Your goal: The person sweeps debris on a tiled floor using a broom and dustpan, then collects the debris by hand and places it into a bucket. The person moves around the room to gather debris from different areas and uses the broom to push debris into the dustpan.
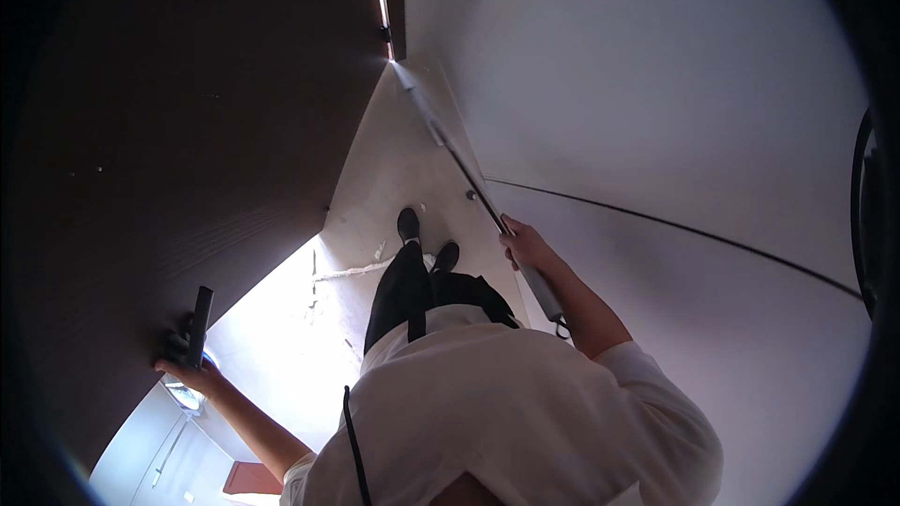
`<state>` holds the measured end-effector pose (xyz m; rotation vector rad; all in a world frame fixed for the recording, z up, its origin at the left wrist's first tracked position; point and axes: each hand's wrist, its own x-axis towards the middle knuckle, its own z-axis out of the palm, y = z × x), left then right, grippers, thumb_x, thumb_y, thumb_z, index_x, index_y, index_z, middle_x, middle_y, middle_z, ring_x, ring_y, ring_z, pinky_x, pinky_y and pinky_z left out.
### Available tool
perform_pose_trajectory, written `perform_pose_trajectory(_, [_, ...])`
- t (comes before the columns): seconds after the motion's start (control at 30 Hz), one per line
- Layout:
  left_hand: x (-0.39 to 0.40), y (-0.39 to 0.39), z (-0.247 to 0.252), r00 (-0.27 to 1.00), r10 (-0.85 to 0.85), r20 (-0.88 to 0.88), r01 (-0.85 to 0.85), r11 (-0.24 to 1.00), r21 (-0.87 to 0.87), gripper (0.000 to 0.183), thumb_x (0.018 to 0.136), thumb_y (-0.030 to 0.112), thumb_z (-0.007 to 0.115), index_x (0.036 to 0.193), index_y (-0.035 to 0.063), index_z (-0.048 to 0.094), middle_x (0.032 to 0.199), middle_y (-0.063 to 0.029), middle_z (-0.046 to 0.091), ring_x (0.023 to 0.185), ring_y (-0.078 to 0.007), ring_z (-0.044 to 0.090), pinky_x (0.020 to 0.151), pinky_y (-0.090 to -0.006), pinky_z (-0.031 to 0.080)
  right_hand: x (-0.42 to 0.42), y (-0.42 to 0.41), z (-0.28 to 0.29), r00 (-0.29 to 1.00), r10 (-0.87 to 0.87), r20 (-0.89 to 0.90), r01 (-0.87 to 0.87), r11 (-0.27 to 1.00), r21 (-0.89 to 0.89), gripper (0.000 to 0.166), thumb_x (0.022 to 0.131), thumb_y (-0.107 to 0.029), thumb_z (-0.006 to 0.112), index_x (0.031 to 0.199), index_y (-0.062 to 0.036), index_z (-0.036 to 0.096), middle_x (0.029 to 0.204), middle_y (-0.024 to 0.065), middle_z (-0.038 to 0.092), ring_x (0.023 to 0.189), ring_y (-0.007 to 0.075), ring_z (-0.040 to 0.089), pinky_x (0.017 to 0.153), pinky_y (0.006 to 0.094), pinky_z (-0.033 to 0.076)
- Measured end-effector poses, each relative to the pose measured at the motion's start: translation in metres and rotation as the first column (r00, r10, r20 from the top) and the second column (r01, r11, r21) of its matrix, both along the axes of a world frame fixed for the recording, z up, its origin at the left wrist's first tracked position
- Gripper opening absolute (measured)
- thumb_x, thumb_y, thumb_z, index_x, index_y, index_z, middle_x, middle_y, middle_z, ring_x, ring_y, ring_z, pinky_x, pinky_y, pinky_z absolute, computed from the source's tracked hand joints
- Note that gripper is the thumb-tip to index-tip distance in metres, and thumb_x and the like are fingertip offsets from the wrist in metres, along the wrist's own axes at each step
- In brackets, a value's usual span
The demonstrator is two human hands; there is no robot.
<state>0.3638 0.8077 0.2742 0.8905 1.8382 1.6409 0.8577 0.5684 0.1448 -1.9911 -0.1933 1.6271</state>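
My right hand (524, 242) is closed around the grey grip of a long, thin pole (464, 170), which slants away along the floor towards the hinge side of a dark brown door; a small loop hangs from its near end. The far end of the pole is blurred, so I cannot tell what it carries. At the lower left, my left hand (193, 374) is at the dark lever handle (201, 323) of the door (211, 119). The handle partly hides its fingers, and whether they grip it is not clear.
A pale wall (633, 98) with a thin dark cable (668, 223) running across it rises on the right. A small door stop (471, 195) is on the floor near the wall. Past the door's edge lies a brightly lit floor (281, 337). A broken whitish strip (351, 271) crosses the floor by my shoes.
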Motion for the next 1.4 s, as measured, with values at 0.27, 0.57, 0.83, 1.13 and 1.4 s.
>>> perform_pose_trajectory(0.27, [-0.007,0.015,-0.003,0.999,-0.027,0.021,0.026,0.999,0.04,0.056,0.084,0.035,0.04,0.124,-0.0011,0.022,0.122,-0.0142,0.033,0.112,-0.02,0.034,0.096,-0.0298,0.02,0.043,0.161,-0.082,0.997,0.021,0.071,-0.024,0.999,0.042,0.016,0.071,-0.009,0.046,0.085,-0.0016,0.041,0.053,0.0098,0.044,0.039,0.0189,0.045,0.036,0.0329,0.04])
perform_pose_trajectory(0.57, [-0.039,0.072,-0.008,0.957,0.056,0.286,-0.074,0.996,0.054,0.061,0.082,0.047,0.035,0.121,0.001,0.027,0.117,-0.015,0.038,0.109,-0.0241,0.036,0.094,-0.0344,0.027,0.066,0.224,-0.027,0.994,0.054,0.094,-0.05,0.998,-0.046,0.008,0.071,-0.003,0.046,0.078,-0.0013,0.044,0.055,0.0104,0.044,0.041,0.018,0.045,0.035,0.0329,0.038])
perform_pose_trajectory(0.83, [-0.103,0.172,-0.031,0.969,-0.041,0.243,0.047,0.999,-0.019,0.068,0.078,0.053,0.038,0.12,0.0005,0.028,0.114,-0.0154,0.04,0.107,-0.024,0.038,0.094,-0.0354,0.027,0.082,0.294,-0.045,0.692,0.714,0.103,-0.693,0.698,-0.18,0.008,0.072,-0.007,0.046,0.077,-0.0005,0.045,0.057,0.0111,0.046,0.042,0.0183,0.047,0.036,0.0333,0.039])
perform_pose_trajectory(1.13, [-0.085,0.259,-0.027,0.928,-0.089,0.361,0.116,0.992,-0.052,0.069,0.077,0.054,0.04,0.117,-0.0009,0.033,0.109,-0.0132,0.044,0.104,-0.0216,0.039,0.094,-0.0305,0.026,0.097,0.314,-0.005,0.929,0.344,0.138,-0.306,0.921,-0.241,0.01,0.071,-0.009,0.045,0.075,-0.0001,0.043,0.054,0.0099,0.045,0.038,0.0186,0.046,0.033,0.0335,0.037])
perform_pose_trajectory(1.4, [-0.129,0.255,-0.047,0.958,-0.185,0.219,0.191,0.982,-0.007,0.074,0.077,0.057,0.036,0.125,0.0025,0.018,0.122,-0.0136,0.03,0.108,-0.0269,0.034,0.094,-0.0393,0.026,0.089,0.305,0.037,0.827,0.552,-0.106,-0.56,0.826,-0.068,0.009,0.074,-0.008,0.041,0.078,0.0002,0.043,0.052,0.0099,0.044,0.038,0.0187,0.044,0.037,0.0347,0.04])
